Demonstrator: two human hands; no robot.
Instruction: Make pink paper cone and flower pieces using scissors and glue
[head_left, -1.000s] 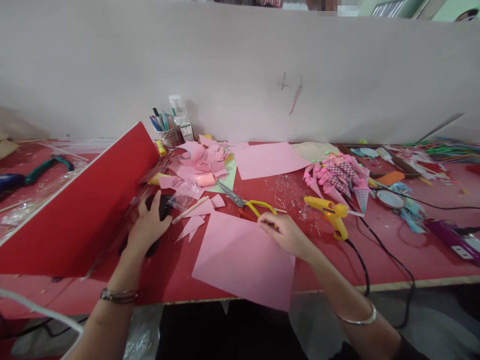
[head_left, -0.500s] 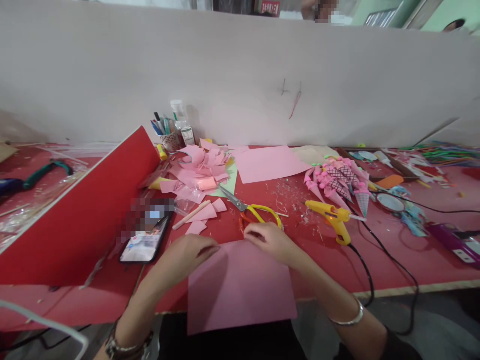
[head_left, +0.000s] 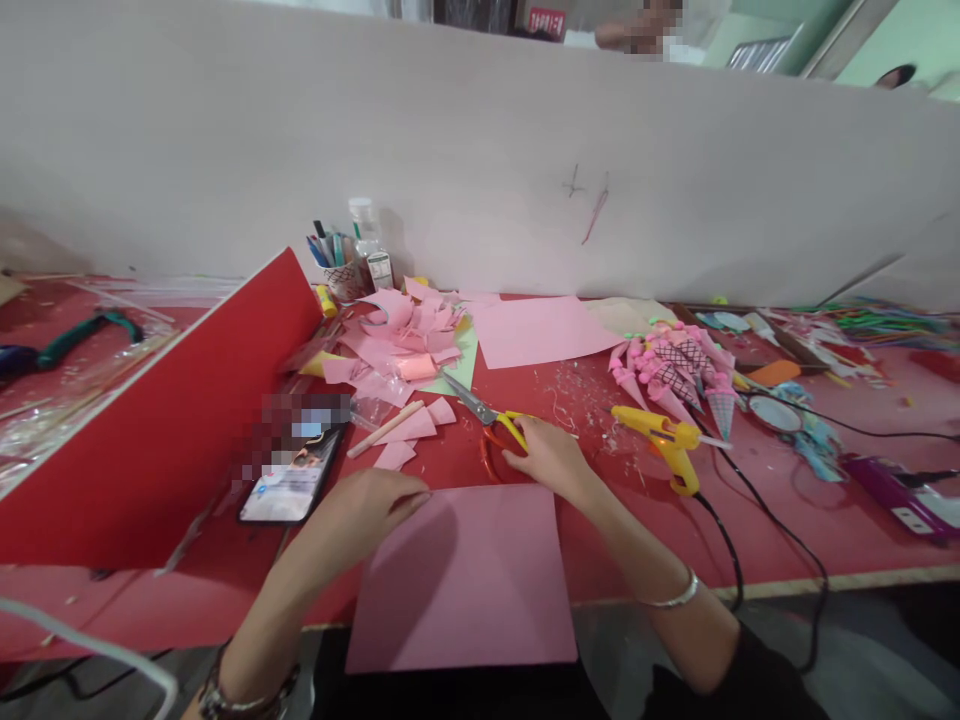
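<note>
A pink paper sheet (head_left: 469, 580) lies at the table's front edge and overhangs it. My left hand (head_left: 379, 505) is closed at the sheet's upper left corner, thumb and fingers pinching there. Beyond the sheet, my right hand (head_left: 553, 462) has its fingers curled round the handles of the scissors (head_left: 480, 408). Those scissors have yellow and orange-red handles and lie on the table, blades pointing away to the left. Part of the handles is hidden under my right hand. Pink paper scraps (head_left: 412, 325) are heaped past the blades, by a second pink sheet (head_left: 536, 330).
On the right lie a yellow glue gun (head_left: 667, 440) with a black cord, pink paper cones (head_left: 679, 365) and a purple power strip (head_left: 904, 500). A phone (head_left: 292, 475) and a slanted red board (head_left: 172, 410) are on the left. Behind stand a pen cup (head_left: 339, 278) and a bottle (head_left: 373, 260).
My right hand has left the sheet's top edge and moved up and right onto the scissors' handles. The sheet has shifted slightly left, and my left hand stays at its corner.
</note>
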